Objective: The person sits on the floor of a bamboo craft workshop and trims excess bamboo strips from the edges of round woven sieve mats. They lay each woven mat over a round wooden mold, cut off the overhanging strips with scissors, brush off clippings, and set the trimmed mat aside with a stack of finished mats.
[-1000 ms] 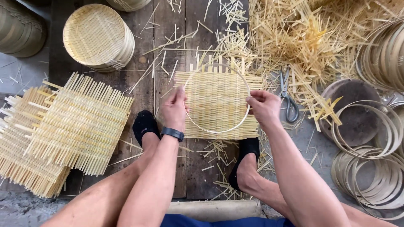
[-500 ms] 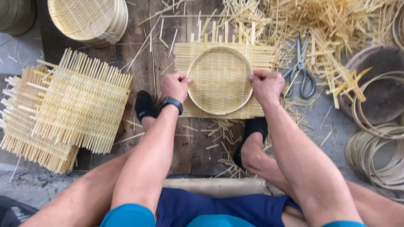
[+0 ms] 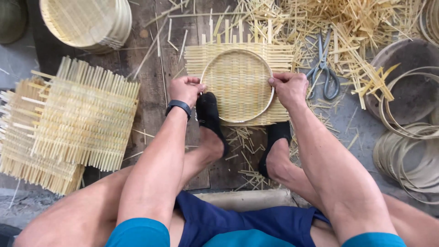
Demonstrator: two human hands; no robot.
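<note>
On the dark wooden floor boards [image 3: 155, 105], between the person's knees: a square woven bamboo mat [image 3: 238, 84] with a round bamboo hoop [image 3: 238, 86] pressed onto its middle. Loose strip ends stick out past the mat's far edge.

Left hand [image 3: 185, 90]: at the hoop's left rim, fingers [image 3: 194, 82] curled tight, thumb and forefinger pinched on the rim where it meets the mat. Black wristband [image 3: 178, 106] on this wrist.

Right hand [image 3: 289, 88]: at the hoop's right rim, fingers [image 3: 276, 81] folded closed, tips clamped over the rim and pushing it against the weave. Neither hand is spread; both grip hoop and mat together, as far as can be seen.

Feet in black socks: left foot [image 3: 209, 114] has its toes on the mat's near-left edge, just beside the left hand; right foot [image 3: 274, 144] sits at the mat's near-right edge.

Around:
- stack of untrimmed woven mats [image 3: 68, 123] to the left, well apart from the hands
- stack of finished round trays [image 3: 84, 20] at far left
- scissors [image 3: 323, 68] just right of the mat, near the right hand
- heap of bamboo offcuts [image 3: 356, 27] beyond the scissors
- spare hoops [image 3: 411, 155] piled at right, beside a dark round pan [image 3: 409, 87]
- light plank [image 3: 247, 199] crossways under the legs
</note>
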